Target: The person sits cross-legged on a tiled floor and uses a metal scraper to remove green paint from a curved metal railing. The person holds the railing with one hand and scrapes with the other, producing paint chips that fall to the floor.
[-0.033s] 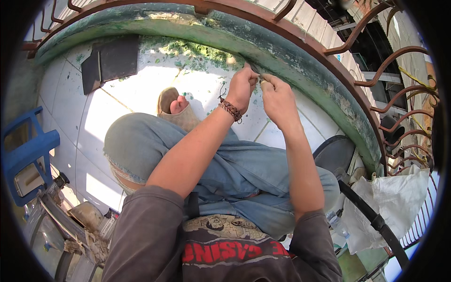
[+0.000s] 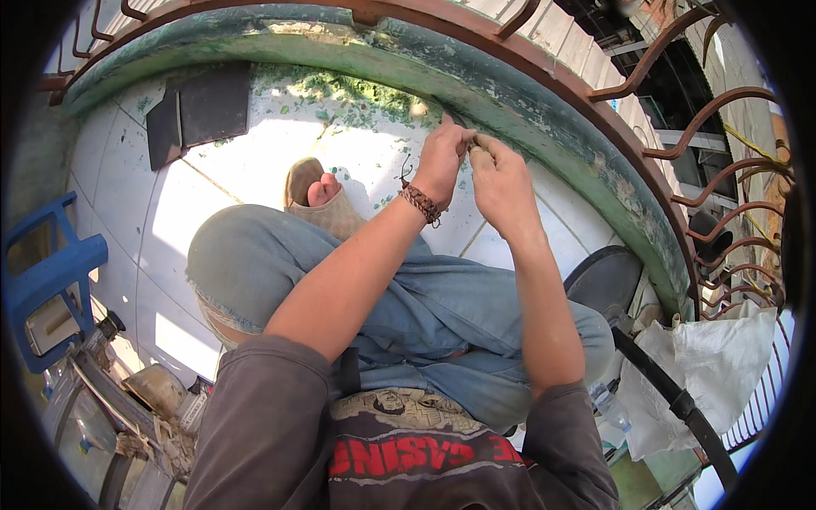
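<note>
My left hand (image 2: pixel 440 163), with a braided bracelet (image 2: pixel 419 204) at its wrist, is closed in front of the low green wall (image 2: pixel 544 144). Close against it, my right hand (image 2: pixel 503 180) is closed too, its fingers bent and a ring on one of them. Whatever both hands grip is mostly hidden by the fingers; only a thin dark sliver shows beyond the fingertips, by the foot of the wall. Green paint flakes (image 2: pixel 365 98) lie thick on the white tiles beside my left hand, along the wall's base.
A dark flat panel (image 2: pixel 212 104) lies on the tiles at the far left. To the left stand a blue plastic stool (image 2: pixel 59 268) and clutter. On the right are a black round-ended object (image 2: pixel 605 276), a white sack (image 2: pixel 722 365) and a brown metal railing (image 2: pixel 625 136) above the wall.
My hands have shifted very slightly at the wall, the fingertips drawing closer together. Less of the thin dark thing shows between them. Everything else stays where it was.
</note>
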Tool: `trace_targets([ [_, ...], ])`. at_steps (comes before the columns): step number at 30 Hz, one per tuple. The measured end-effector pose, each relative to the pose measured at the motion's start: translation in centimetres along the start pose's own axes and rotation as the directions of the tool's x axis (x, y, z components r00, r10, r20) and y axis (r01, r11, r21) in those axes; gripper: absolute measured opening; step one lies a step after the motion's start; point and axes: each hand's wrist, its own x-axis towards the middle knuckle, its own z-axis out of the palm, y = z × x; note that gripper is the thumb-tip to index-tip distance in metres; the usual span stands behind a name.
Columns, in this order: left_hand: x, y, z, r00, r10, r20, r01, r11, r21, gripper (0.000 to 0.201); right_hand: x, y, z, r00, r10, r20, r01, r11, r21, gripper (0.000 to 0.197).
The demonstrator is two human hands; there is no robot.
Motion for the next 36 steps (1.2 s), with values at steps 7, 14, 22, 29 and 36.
trace_targets([
  [7, -0.6, 1.9, 1.4, 0.999, 0.036, 0.006, -0.036, 0.998, 0.056, 0.04, -0.8, -2.3, -0.7, 0.981, 0.118, 0.156, -0.166, 0.924, 0.345, 0.044],
  [14, -0.4, 0.9, 1.0, 1.0, 0.026, 0.014, -0.028, 0.986, 0.162, 0.039, -1.4, -0.8, 0.8, 0.999, 0.016, 0.037, -0.028, 0.942, 0.335, 0.048],
  [22, -0.7, 0.9, 2.1, 0.998, 0.065, -0.004, -0.064, 0.99, 0.127, 0.024, -1.8, -0.7, 0.8, 0.993, -0.093, -0.068, 0.107, 0.96, 0.259, 0.048],
  [29, -1.0, 0.7, 2.5, 0.982, 0.181, 0.056, -0.189, 0.919, 0.346, 0.022, -2.5, -0.5, 1.1, 0.962, -0.193, -0.193, 0.229, 0.955, 0.187, 0.042],
  [36, -0.1, 0.1, 1.8, 0.991, 0.132, 0.027, -0.133, 0.929, 0.346, 0.02, -2.9, -2.2, -0.3, 0.999, 0.046, -0.019, -0.033, 0.895, 0.445, 0.035],
])
